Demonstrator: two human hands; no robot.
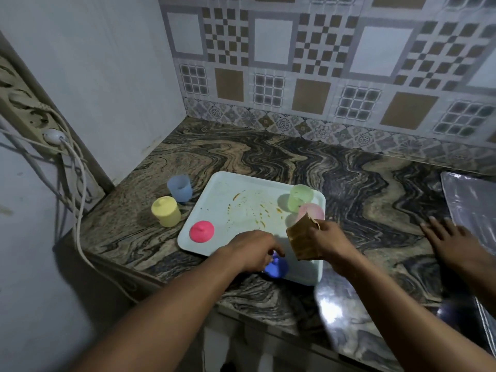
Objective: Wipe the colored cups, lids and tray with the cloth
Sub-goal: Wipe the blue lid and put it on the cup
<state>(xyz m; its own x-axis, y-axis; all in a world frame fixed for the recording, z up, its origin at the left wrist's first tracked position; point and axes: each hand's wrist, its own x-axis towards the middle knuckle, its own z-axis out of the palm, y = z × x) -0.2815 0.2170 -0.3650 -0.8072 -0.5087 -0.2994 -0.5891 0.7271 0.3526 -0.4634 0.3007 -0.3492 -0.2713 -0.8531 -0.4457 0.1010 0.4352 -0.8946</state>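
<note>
A pale blue tray with orange-brown smears lies on the marbled counter. On it stand a green cup and a pink cup at the far right corner, and a pink lid lies near the left edge. My left hand grips a dark blue lid at the tray's near edge. My right hand holds a brown cloth bunched just above the tray, in front of the pink cup. Left of the tray, a yellow cup with its lid on and a light blue cup stand on the counter.
Another hand rests flat on the counter at the right, beside a shiny metal tray. A power strip with white cables hangs on the left wall. A patterned tile wall closes the back. The counter edge runs close below the tray.
</note>
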